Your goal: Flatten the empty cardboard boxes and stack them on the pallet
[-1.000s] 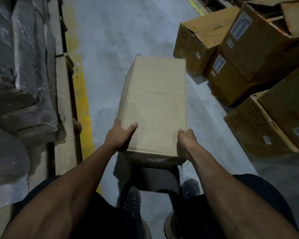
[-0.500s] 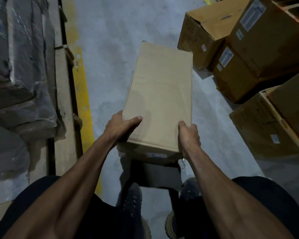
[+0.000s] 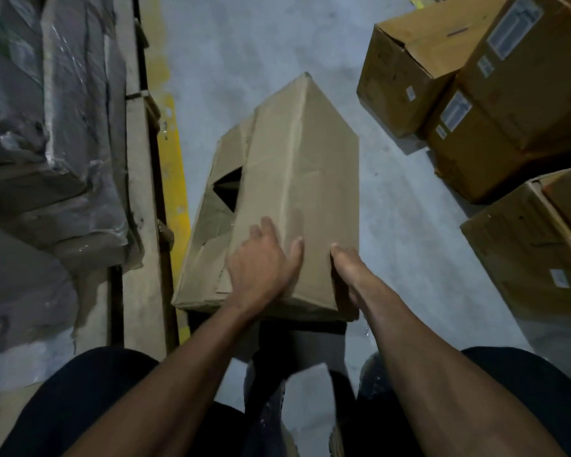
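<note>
Since a second ago our box (image 3: 297,179) has rolled onto an edge, showing its torn bottom flaps.

Nearest us, our left hand (image 3: 261,268) lies flat with fingers spread on the box's upper face, pressing it, while our right hand (image 3: 343,268) is against the near right corner; whether its fingers curl round the edge we cannot tell. We hold the box over the grey floor (image 3: 393,209), just right of the yellow line (image 3: 175,159). Left of that line sits the wooden pallet (image 3: 139,192) bearing wrapped goods (image 3: 47,127). Farther right, more cardboard boxes (image 3: 508,94) are piled together.
</note>
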The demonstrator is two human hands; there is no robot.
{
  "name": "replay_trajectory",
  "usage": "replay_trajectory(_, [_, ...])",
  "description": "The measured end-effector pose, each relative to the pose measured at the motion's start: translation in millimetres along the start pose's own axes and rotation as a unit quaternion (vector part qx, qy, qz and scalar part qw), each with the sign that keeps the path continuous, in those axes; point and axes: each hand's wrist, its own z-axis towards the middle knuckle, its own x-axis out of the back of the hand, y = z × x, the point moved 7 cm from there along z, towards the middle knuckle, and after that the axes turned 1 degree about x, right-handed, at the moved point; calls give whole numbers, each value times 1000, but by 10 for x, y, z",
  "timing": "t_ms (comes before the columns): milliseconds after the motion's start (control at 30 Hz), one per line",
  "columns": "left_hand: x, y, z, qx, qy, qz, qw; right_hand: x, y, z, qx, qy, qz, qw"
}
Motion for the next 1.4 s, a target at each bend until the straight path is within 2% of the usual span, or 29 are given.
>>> replay_trajectory(100, [-321,217,-123,-32,-53,-42,997,75,-323,-304,51,-11,-24,998])
replay_trajectory(200, [-513,269,-145,-39,-80,-66,994,154,-685,-765,90,-26,18,995])
replay_trajectory(333, [-722,54,-88,-97,-101,-120,983,129,-701,-851,94,-70,50,992])
replay_trajectory(400, [-800,-96,-21,-120,-100,-122,980,88,-631,-741,108,-58,35,992])
replay_trajectory(500, [-848,-322,68,-77,-94,-131,984,107,-668,-762,118,-14,-7,993])
replay_trajectory(600, [-819,-610,195,-22,-69,-115,991,166,-800,-738,155,47,-158,974])
replay_trajectory(700, [-869,-1063,339,83,-59,-104,989,155,-854,-746,171,84,-237,953])
replay_trajectory(800, [-1059,-1510,420,226,-80,-148,959,197,-829,-739,165,133,-257,943])
replay_trajectory(867, [-1199,-1621,463,269,-100,-207,935,270,-819,-706,150,165,-254,941])
replay_trajectory(1067, [-1444,-1503,583,243,-144,-343,896,678,-683,-571,74,243,-206,945])
replay_trajectory(1167, [-1547,-1378,592,224,-168,-338,898,848,-508,-530,51,275,-208,937])
replay_trajectory(1267, [-1604,-1219,598,197,-183,-350,897,986,-302,-446,51,276,-221,934])
replay_trajectory(1400, [-1541,-1152,584,185,-166,-337,908,1096,-233,-372,66,263,-201,941])
